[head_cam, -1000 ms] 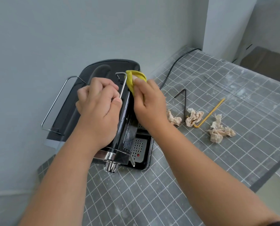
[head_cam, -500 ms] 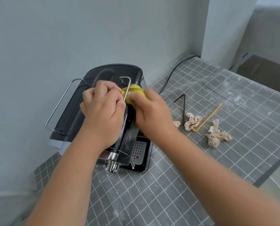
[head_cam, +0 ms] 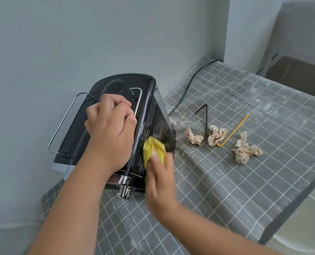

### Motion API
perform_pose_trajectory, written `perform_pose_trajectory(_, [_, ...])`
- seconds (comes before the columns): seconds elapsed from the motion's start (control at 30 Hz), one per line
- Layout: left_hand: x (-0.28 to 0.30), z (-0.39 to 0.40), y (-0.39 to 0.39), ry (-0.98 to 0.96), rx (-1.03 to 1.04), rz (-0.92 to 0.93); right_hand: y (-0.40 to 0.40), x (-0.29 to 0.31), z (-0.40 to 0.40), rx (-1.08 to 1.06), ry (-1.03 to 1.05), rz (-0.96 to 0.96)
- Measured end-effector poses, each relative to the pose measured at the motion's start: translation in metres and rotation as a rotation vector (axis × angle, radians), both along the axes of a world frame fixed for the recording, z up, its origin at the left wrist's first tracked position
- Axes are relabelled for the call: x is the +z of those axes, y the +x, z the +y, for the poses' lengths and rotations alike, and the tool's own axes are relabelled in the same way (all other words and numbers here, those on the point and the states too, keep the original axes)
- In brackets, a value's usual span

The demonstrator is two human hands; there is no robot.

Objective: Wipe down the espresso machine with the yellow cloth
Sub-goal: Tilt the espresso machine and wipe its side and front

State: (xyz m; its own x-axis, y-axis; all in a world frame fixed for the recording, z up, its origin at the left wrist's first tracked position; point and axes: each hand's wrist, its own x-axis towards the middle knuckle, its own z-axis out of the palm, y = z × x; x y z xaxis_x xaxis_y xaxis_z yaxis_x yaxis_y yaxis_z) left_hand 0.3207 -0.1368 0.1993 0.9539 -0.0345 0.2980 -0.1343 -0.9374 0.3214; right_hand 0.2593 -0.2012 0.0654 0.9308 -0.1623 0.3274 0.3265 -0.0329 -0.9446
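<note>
The glossy black espresso machine (head_cam: 116, 126) stands by the wall at the desk's (head_cam: 244, 181) left rear edge, its long axis running from the wall toward the person. The left hand (head_cam: 109, 126) curls over its top, fingers around the wire rail, steadying it. The right hand (head_cam: 159, 179) pinches the bunched yellow cloth (head_cam: 154, 150) against the right side panel near the front corner. This hand is nearer the unwiped panel, which stretches away toward the wall.
</note>
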Motion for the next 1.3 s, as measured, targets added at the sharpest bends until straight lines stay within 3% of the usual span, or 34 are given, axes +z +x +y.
perform_pose_trajectory(0.13, [0.001,0.001,0.0,0.002,-0.012,-0.001,0.001,-0.001,-0.003,0.04,-0.041,-0.119])
perform_pose_trajectory(0.33, [0.002,0.0,0.0,-0.002,0.003,0.014,0.097,0.017,-0.023,-0.133,-0.03,0.038])
perform_pose_trajectory(0.4, [0.002,0.0,0.001,-0.014,0.004,0.018,0.079,0.014,-0.023,-0.093,-0.062,-0.002])
perform_pose_trajectory(0.53, [0.002,0.001,0.001,-0.025,0.006,0.017,-0.01,-0.007,-0.013,0.137,-0.064,-0.286])
perform_pose_trajectory(0.63, [0.003,0.001,-0.001,-0.015,0.01,0.017,-0.005,-0.01,-0.013,0.163,-0.069,-0.332])
perform_pose_trajectory(0.87, [0.007,-0.003,-0.001,-0.01,0.042,0.039,0.112,0.026,-0.026,-0.137,-0.041,-0.026])
perform_pose_trajectory(0.97, [0.007,-0.003,0.0,-0.013,0.045,0.044,0.081,0.021,-0.016,-0.148,-0.009,-0.072])
perform_pose_trajectory(1.1, [0.008,-0.003,0.0,-0.01,0.046,0.047,-0.006,-0.003,-0.001,0.042,-0.001,-0.291])
perform_pose_trajectory(1.3, [0.009,-0.004,-0.001,-0.005,0.051,0.052,-0.005,-0.048,-0.025,0.169,-0.176,-0.377])
